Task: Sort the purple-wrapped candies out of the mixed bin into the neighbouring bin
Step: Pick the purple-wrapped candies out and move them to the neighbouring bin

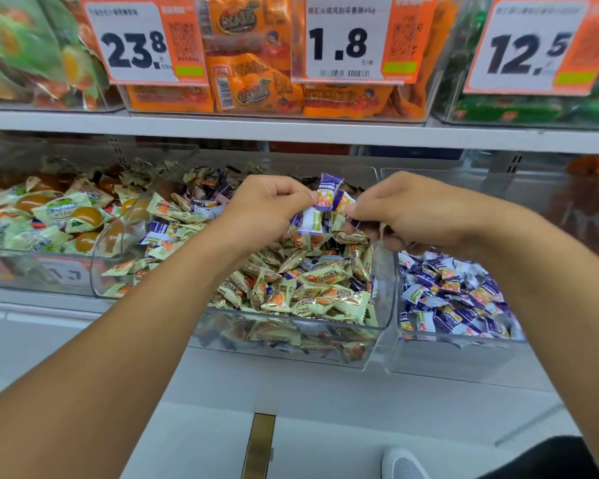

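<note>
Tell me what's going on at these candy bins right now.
A person is picking purple-and-white wrapped candies out of the clear plastic mixed bin. The left hand pinches one purple-and-white candy above it, and the right hand grips more. The neighbouring clear bin on the right already holds a pile of purple candies. Many cream-and-orange candies remain in the mixed bin.

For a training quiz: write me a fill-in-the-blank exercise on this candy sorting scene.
1. The left hand pinches a ____-wrapped candy above the mixed bin.
2. The bin holding only purple candies stands to the ____ of the mixed bin.
3. The middle price tag on the upper shelf reads ____.
4. The right hand is ____ the mixed bin's right wall.

Missing words: purple; right; 1.8; above
</note>
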The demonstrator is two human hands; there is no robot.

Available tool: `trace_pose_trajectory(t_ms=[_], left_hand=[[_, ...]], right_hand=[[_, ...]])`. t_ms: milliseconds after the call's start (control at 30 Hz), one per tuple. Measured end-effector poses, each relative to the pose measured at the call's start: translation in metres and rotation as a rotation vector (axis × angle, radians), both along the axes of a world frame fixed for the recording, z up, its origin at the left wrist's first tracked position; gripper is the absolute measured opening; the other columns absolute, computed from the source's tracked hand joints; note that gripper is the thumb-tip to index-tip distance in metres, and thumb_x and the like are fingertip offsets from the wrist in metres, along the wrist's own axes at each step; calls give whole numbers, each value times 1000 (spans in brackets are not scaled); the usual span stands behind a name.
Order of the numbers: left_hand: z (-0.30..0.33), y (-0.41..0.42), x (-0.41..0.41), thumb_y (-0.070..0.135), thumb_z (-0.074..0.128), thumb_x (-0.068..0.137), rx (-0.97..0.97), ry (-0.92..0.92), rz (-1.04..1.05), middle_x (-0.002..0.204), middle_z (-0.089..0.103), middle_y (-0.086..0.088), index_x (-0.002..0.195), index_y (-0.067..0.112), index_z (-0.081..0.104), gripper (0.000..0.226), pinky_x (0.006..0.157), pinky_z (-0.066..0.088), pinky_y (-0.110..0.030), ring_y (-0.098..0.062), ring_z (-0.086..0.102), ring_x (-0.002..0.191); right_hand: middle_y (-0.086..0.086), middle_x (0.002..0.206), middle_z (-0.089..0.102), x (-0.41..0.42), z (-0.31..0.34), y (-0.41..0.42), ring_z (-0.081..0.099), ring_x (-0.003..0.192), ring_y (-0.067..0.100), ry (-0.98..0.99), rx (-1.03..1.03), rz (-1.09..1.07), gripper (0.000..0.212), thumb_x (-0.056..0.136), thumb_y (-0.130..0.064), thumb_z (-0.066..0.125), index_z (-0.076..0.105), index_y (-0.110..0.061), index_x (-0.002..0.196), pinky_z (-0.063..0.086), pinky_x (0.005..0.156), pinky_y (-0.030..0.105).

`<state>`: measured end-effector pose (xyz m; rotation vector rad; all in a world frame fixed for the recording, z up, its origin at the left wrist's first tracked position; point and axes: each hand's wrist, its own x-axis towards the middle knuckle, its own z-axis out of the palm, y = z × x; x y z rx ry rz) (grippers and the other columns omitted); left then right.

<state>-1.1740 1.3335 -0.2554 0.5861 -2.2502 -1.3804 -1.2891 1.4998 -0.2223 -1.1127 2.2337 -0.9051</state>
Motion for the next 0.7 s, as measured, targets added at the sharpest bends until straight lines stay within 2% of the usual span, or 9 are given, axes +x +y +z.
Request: trace_pose_trajectory(t_ms=[67,167,267,333,367,433,500,600,700], left_hand=[[4,14,-4,23,63,97,-28,-7,-60,54,61,18,87,9,72,20,42,37,-14,-6,41,39],[12,39,-20,27,66,95,-125,10,-167,65,66,12,79,15,71,20,46,39,-18,-7,42,41],[18,71,-53,28,70,91,-338,-19,-280,54,59,14,79,17,74,17,48,35,-10,2,46,43],[21,90,-79,28,71,90,-547,-89,-325,62,64,15,77,16,75,18,56,37,-10,4,56,58],[20,97,-91,28,71,90,-623,-133,-340,69,68,12,77,15,75,18,63,40,-15,1,61,67],[17,103,-113,27,70,90,-693,-218,-355,73,69,7,77,13,75,20,66,44,-25,-7,62,71],[14,107,-126,30,72,90,-720,-261,-349,62,63,10,76,12,74,23,59,42,-22,-3,56,61],[6,113,-136,30,74,89,-704,-258,-336,48,56,13,76,11,73,23,67,50,-26,-5,55,55],[-2,115,-140,28,74,90,-709,-270,-348,53,59,11,76,10,72,22,68,51,-27,-3,55,54]], right_hand=[[2,66,48,-13,3,24,34,43,10,-222,22,-42,33,101,-35,54,71,-7,94,21,34,16],[1,64,50,-35,0,59,37,43,7,-459,56,-214,32,101,-37,53,70,-10,102,21,30,13],[5,78,70,-50,-5,84,65,61,17,-600,64,-392,33,100,-42,52,75,-18,102,47,38,18],[13,96,76,-60,-10,96,74,75,29,-699,9,-468,34,102,-40,48,71,-15,106,60,51,31],[16,102,76,-65,-13,102,75,80,34,-738,-25,-490,32,104,-38,47,68,-14,109,63,58,38],[18,109,74,-73,-18,110,73,90,40,-759,-78,-525,28,105,-34,45,63,-14,114,63,70,48],[18,116,71,-79,-22,116,72,98,37,-722,-95,-560,24,105,-31,46,61,-14,114,60,80,52],[17,124,63,-87,-26,120,69,100,25,-665,-141,-613,18,104,-27,52,59,-13,113,60,74,56],[13,124,62,-93,-27,123,68,98,22,-666,-146,-608,24,104,-27,52,63,-9,116,61,68,58]])
